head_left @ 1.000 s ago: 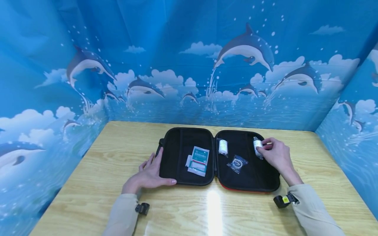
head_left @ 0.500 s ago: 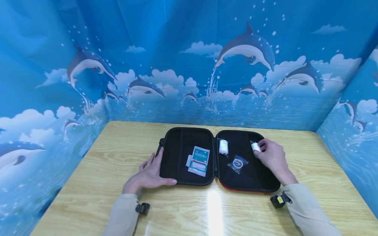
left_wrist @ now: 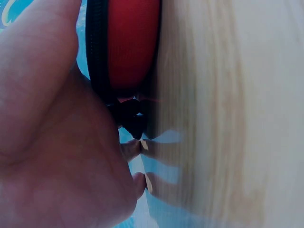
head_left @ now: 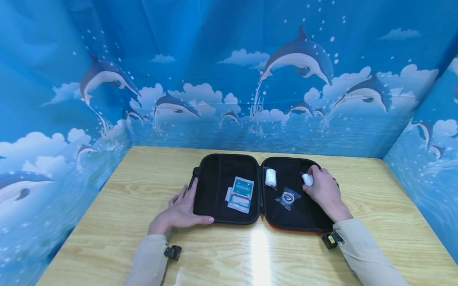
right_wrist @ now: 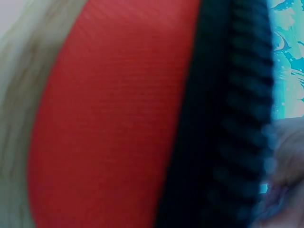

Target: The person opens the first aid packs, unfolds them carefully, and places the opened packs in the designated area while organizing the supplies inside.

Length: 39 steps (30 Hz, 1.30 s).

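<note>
A zip case (head_left: 204, 186), black inside and red outside, lies spread flat on the table. My right hand (head_left: 325, 191) pinches a white bandage roll (head_left: 307, 179) in clear wrap over the right half; the fingers partly cover it. My left hand (head_left: 182, 208) rests at the left half's near corner, fingers spread, thumb along the front edge. In the left wrist view the case's red shell (left_wrist: 133, 45) stands beside the palm. The right wrist view is mostly filled by the red shell (right_wrist: 111, 118) and its zip; little of the hand shows there.
A second wrapped bandage roll (head_left: 270, 177) lies beside the hinge in the right half, with a small clear packet holding a white ring (head_left: 288, 198) below it. Green-and-white flat packets (head_left: 241, 194) lie in the left half. A dolphin-print curtain (head_left: 229, 79) stands behind the wooden table (head_left: 222, 254).
My right hand has moved left and slightly inward over the right half, carrying the bandage roll with it. The left hand and the other items have stayed put.
</note>
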Motion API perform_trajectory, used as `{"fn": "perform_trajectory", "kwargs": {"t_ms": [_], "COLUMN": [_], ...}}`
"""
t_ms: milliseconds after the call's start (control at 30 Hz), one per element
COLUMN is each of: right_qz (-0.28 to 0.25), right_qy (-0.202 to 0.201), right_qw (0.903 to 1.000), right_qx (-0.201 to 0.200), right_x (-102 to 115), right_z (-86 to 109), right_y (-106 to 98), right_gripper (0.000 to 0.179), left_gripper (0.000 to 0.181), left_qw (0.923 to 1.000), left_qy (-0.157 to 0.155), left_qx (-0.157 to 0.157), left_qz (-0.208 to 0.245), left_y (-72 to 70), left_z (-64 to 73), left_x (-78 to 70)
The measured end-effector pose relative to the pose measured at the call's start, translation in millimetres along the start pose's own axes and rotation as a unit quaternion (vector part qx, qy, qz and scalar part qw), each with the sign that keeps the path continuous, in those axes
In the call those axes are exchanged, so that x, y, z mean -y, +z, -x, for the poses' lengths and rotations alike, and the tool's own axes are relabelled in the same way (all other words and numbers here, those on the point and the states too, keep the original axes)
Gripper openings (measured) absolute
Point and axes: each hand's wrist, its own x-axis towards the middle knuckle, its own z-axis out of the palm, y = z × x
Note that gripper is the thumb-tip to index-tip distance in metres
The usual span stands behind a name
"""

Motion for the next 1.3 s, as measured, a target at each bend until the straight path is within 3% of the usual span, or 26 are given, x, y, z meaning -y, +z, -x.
{"fn": "perform_trajectory", "kwargs": {"t_ms": [133, 533, 633, 833, 900, 1000, 1300], "right_qz": [-0.011, -0.122, -0.175, -0.299, -0.315, -0.315, -0.283], "right_qy": [0.006, 0.063, 0.087, 0.125, 0.131, 0.138, 0.135], "right_qw": [0.9999, 0.9896, 0.9791, 0.9418, 0.9349, 0.9332, 0.9430], "right_qx": [0.002, 0.043, 0.055, 0.090, 0.099, 0.103, 0.111], "right_x": [-1.9, -6.4, -6.4, -6.9, -6.8, -5.7, -1.9], "right_z": [-0.4, -1.5, -0.7, -0.7, -1.0, -1.4, -1.7], "right_y": [-0.1, -1.0, -0.9, 0.2, 0.5, 0.7, 0.5], "right_gripper": [0.041, 0.040, 0.042, 0.040, 0.041, 0.039, 0.045], "left_gripper": [0.140, 0.140, 0.140, 0.140, 0.140, 0.140, 0.140], "left_qw": [1.0000, 1.0000, 1.0000, 1.0000, 1.0000, 0.9999, 1.0000], "left_qy": [0.001, -0.002, -0.002, -0.005, -0.007, -0.008, -0.005], "left_qx": [0.000, 0.002, 0.002, 0.002, 0.003, 0.006, 0.005], "left_qz": [0.000, 0.003, 0.002, 0.000, -0.003, -0.003, 0.004], "left_y": [0.5, 1.5, 1.7, 1.5, 1.5, 1.3, 0.4], "left_z": [-0.1, -0.2, 0.1, -0.1, -0.6, -1.1, -1.3], "left_x": [0.1, 0.7, 0.6, 0.3, 0.2, -0.4, -0.1]}}
